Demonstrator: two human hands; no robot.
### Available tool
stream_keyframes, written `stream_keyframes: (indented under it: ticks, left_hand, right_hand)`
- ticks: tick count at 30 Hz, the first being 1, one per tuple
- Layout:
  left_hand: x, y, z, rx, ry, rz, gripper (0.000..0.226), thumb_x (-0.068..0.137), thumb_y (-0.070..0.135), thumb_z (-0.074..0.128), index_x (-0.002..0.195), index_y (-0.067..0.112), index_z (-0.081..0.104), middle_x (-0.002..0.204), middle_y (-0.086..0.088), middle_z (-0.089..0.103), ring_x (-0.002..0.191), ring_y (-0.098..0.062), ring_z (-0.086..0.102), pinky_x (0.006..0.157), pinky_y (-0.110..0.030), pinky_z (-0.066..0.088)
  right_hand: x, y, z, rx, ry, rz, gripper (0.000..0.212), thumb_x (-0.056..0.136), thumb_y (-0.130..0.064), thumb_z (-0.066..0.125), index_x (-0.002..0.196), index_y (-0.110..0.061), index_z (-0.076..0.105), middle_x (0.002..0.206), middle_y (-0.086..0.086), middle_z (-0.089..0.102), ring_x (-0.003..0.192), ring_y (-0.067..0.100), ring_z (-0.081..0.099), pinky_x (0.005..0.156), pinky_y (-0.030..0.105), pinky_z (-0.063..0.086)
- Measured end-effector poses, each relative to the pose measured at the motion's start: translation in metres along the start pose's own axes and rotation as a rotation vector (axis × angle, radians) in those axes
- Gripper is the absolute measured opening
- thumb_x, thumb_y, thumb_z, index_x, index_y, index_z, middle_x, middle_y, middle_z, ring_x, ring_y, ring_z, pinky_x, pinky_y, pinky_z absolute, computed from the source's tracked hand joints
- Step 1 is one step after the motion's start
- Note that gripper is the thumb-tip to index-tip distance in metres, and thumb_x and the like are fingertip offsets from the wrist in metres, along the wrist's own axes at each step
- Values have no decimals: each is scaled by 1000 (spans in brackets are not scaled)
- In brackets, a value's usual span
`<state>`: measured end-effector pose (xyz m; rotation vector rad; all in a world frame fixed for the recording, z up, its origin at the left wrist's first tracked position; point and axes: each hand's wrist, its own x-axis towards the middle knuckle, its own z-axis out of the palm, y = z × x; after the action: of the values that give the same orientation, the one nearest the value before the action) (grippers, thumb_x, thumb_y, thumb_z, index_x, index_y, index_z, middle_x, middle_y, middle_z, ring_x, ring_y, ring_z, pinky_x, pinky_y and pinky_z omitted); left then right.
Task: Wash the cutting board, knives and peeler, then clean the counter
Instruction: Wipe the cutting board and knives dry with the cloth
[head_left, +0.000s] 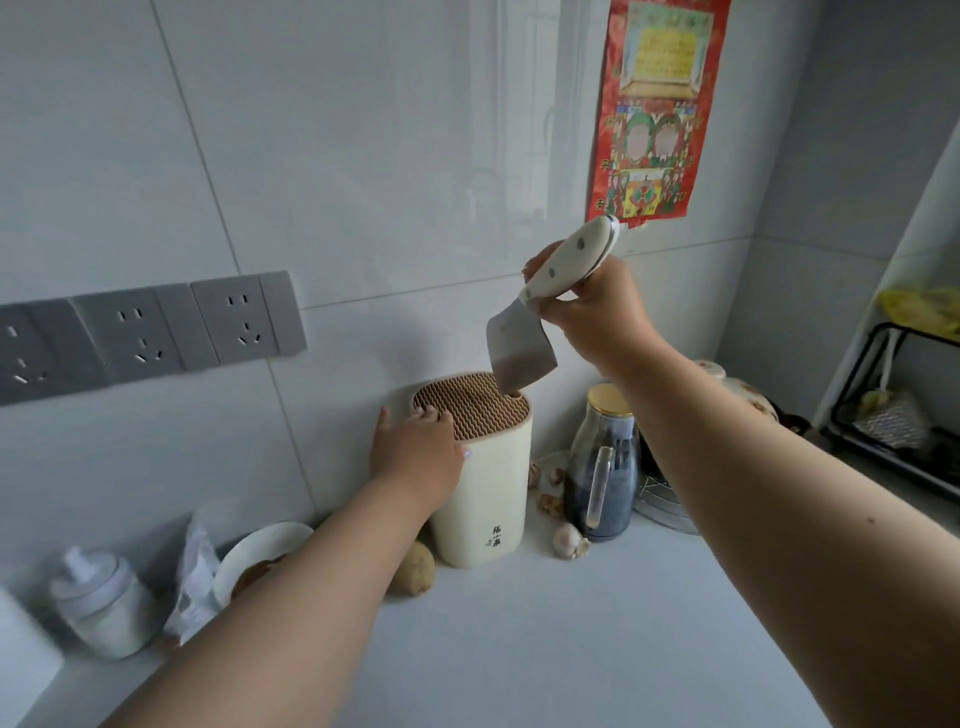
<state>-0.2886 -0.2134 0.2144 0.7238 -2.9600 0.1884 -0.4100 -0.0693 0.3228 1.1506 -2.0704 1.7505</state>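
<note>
My right hand (597, 312) grips the cream handle of a cleaver (519, 345), blade pointing down. The blade's tip is in the slotted top of a cream knife holder (485, 493) standing on the white counter (571, 634) against the wall. My left hand (418, 452) rests on the holder's upper left side, fingers curled over its rim. No cutting board or peeler is in view.
Right of the holder stand a glass jug with a gold lid (605, 467), garlic bulbs (569, 540) and a black wire rack (893, 415). To the left are a potato (415, 569), a white bowl (260, 551), a crumpled bag (195, 582) and a white jar (101, 603). Wall sockets (145, 332) sit above.
</note>
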Motion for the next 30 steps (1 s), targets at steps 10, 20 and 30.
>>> stream_keyframes:
  ticks: [10,20,30]
  left_hand:
    - [0,-2,-4,61,-10,19,55,100,47,33,147,18,33,154,-1,35,143,-16,28,118,-48,8]
    - [2,-2,0,67,9,18,57,101,47,31,150,19,27,156,-1,32,144,-16,27,119,-47,9]
    - [2,-1,5,3,65,22,57,100,45,36,149,17,30,156,-3,31,145,-17,24,117,-42,15]
  right_hand:
    - [1,12,17,-176,-94,90,28,74,-4,75,98,-18,69,98,0,70,92,18,64,83,32,54]
    - [12,29,37,-347,-160,206,34,78,-22,77,106,-14,59,89,-6,59,83,16,55,69,25,38]
    - [-1,68,65,-355,-230,366,46,75,-22,80,115,-13,58,105,6,67,94,26,63,84,42,54]
